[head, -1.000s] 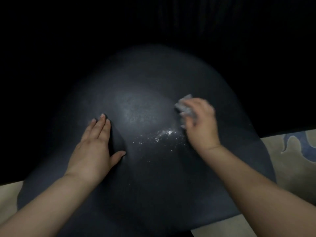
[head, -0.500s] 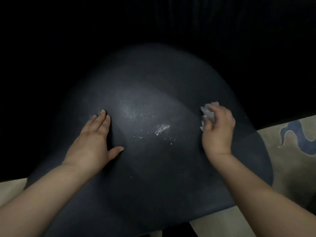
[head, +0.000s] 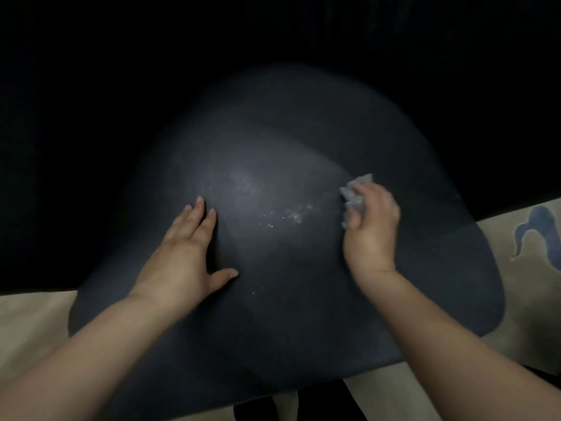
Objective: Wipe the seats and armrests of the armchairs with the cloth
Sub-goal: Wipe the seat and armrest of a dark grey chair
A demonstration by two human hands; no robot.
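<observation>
Head view: my right hand (head: 372, 229) grips crumpled cloth (head: 355, 192) on right side of seat (head: 303, 299). White specks (head: 291, 215) lie just left of cloth, between hands, nearer right. Left hand (head: 185, 253) flat, fingers straight, bracing seat.

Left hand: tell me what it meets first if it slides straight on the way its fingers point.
Only more dark seat: the left hand points up-right across bare upholstery, passing left of the white specks. Beyond, darkness hides everything.
</observation>
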